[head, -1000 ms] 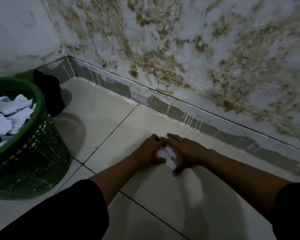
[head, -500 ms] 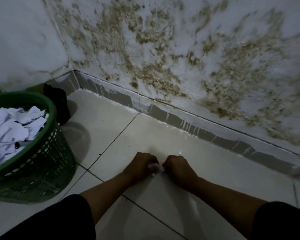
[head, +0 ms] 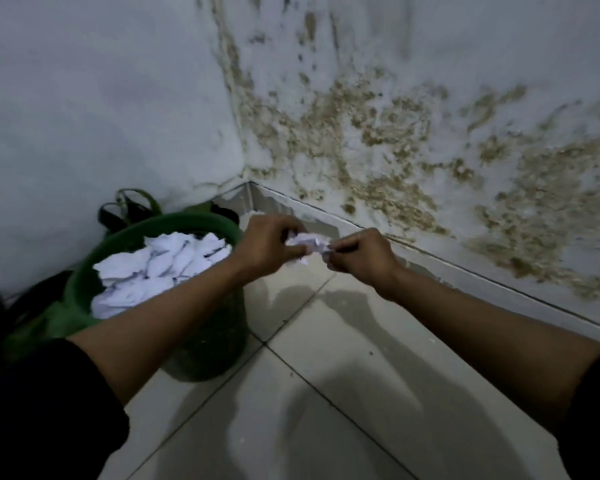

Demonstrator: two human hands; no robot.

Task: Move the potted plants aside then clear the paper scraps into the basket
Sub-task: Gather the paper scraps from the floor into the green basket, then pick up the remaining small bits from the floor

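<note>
Both hands have come up off the floor tiles point(head: 378, 375) with the last gathered paper scraps point(head: 309, 244), which a second ago were still being scooped together low beside the skirting. The left hand point(head: 269, 245) and right hand point(head: 362, 259) each have fingers curled onto the small crumpled wad, holding it between them in the air just to the right of the green basket point(head: 84, 282). The wad sits near the basket's rim but not yet over its opening.

The basket, standing in the corner of the stained wall point(head: 395, 133), is already heaped with white paper point(head: 160, 268). Behind the basket, dark shapes with green leaves, likely the potted plants point(head: 132, 206), stand against the wall, apparently already moved aside.

No other scraps show on the tiles right of the basket, so the clearing looks close to done; what remains is a short carry leftward and a drop onto the heap.
</note>
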